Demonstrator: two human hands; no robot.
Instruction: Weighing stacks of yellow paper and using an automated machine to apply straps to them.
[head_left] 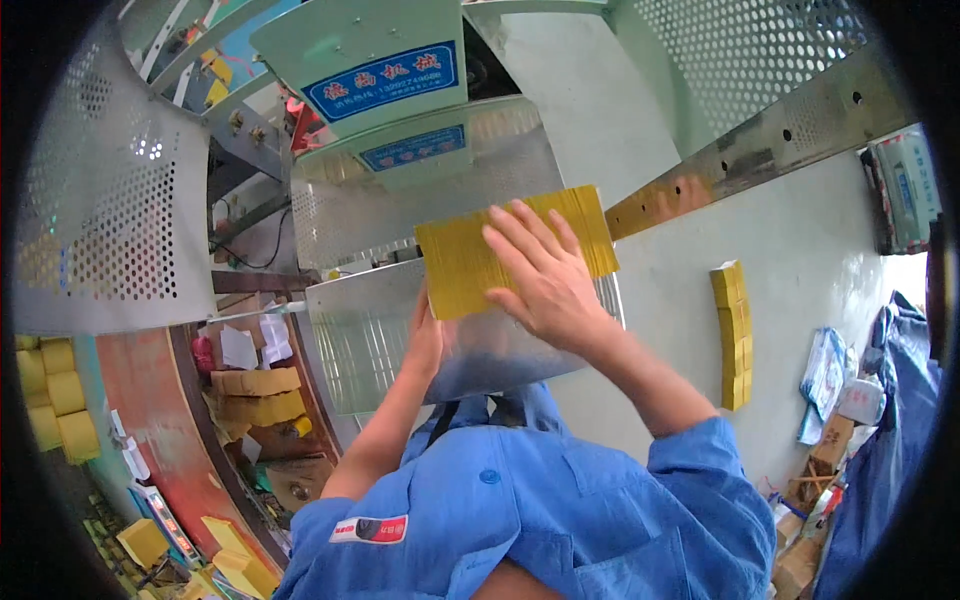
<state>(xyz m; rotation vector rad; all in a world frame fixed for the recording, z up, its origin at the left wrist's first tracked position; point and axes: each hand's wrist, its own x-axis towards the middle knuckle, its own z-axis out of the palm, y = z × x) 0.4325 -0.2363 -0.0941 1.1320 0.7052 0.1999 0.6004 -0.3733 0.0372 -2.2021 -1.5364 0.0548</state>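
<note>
A rectangular yellow block (460, 260), which looks like a stack of paper with fine lines across its face, is between my hands over a shiny metal plate (365, 340). My right hand (545, 270) lies flat on its upper face, fingers stretched and slightly spread, thumb out to the left. At the block's lower left edge is my left hand (427, 335), closed against its side, with the fingertips partly hidden by the block. The block sits a little aslant, its right end higher in the view.
Ahead stands a machine with a green panel (365, 50) and a metal tray (410, 180). Perforated metal guards (120, 200) flank it, and a long steel bar (760, 140) runs right. A row of yellow blocks (735, 335) lies on the floor. Cardboard (260, 395) fills a left shelf.
</note>
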